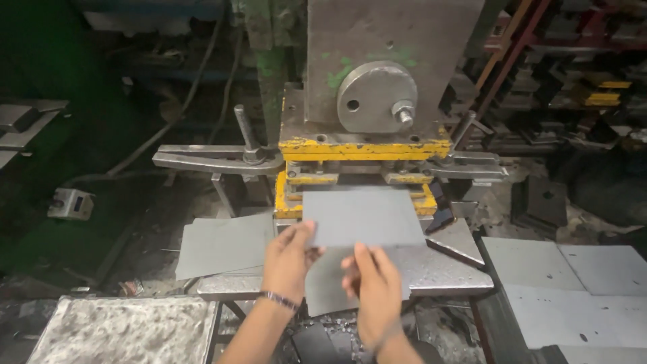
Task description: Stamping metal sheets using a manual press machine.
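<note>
My left hand (288,259) grips the near left corner of a flat grey metal sheet (360,216), thumb on top. The sheet is held level in front of the yellow die (364,149) of a grey press machine (377,61). My right hand (376,290) is just below the sheet's near edge, fingers raised and touching its underside or edge; it looks blurred. Another grey sheet (323,286) lies under both hands on the press table (448,273).
More grey sheets lie left (222,246) and stacked at right (573,290). A rough metal slab (125,330) sits at the lower left. A clamp arm (216,160) sticks out left of the die. A small switch box (71,203) is on the floor. Racks of tooling (579,81) stand behind at right.
</note>
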